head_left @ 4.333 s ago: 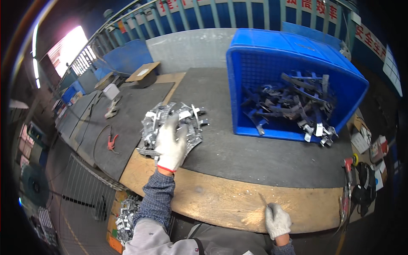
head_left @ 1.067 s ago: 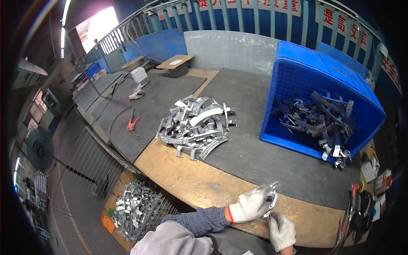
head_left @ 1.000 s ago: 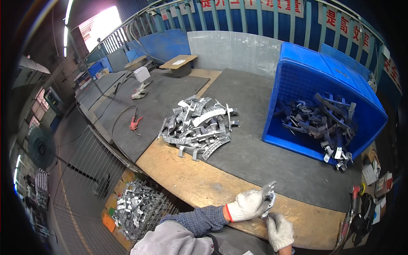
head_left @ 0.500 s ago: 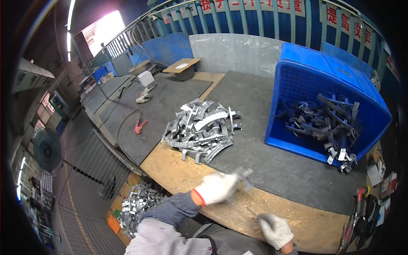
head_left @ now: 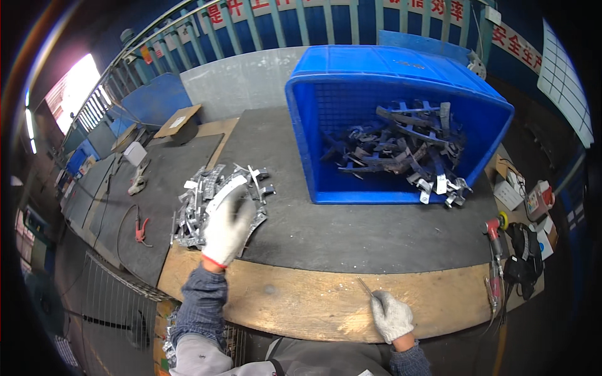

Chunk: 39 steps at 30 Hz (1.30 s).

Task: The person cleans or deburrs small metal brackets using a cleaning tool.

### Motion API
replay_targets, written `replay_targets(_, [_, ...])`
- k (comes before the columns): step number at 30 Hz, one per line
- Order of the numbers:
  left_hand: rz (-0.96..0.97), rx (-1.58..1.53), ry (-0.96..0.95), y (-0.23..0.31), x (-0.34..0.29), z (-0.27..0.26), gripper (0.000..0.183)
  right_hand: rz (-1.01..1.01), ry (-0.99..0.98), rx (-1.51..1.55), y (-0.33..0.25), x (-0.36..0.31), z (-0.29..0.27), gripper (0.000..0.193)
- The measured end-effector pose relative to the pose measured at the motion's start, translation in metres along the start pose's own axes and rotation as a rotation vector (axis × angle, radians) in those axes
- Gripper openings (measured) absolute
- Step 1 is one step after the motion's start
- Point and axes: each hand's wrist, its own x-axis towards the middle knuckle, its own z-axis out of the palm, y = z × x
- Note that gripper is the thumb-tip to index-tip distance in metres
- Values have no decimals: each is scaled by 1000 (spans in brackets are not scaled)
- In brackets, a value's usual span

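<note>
My left hand (head_left: pixel 227 230), in a white knit glove with a red cuff edge, is over the near side of a heap of silver metal brackets (head_left: pixel 210 195) on the dark mat. Its fingers are smeared by motion, and whether they touch or grip a bracket is hidden. My right hand (head_left: pixel 392 317), gloved too, rests near the front edge of the wooden strip (head_left: pixel 295 294). It is closed around a thin rod (head_left: pixel 364 286), whose tip points up and left; the rod's other end is inside the glove.
A blue plastic crate (head_left: pixel 401 62) lies on its side with dark metal brackets (head_left: pixel 407 141) inside, some spilling over its lip. At the right are a red air sander (head_left: pixel 494 241) and a black cloth bundle (head_left: pixel 523 254). Red pliers-like tool (head_left: pixel 142 231) and cardboard piece (head_left: pixel 177 121) lie left.
My left hand has swung left and away from me to the heap; the bracket it held earlier is no longer visible in it. The view has turned right. My right hand keeps the rod.
</note>
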Motion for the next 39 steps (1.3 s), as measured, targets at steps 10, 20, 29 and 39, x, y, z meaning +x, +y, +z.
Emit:
replay_targets(10, [441,284,-171,165,155,158,65,12,-13,40,2,-4,-4,32])
replay_targets(20, [402,129,-464,122,167,255,50,-90,118,128,10,-6,7,28])
replay_targets(29, [536,81,-521,112,4,200,54,-114,132,152,10,-5,6,27])
replay_targets(39, [508,73,-792,80,-83,116,91,12,364,504,16,-9,8,24])
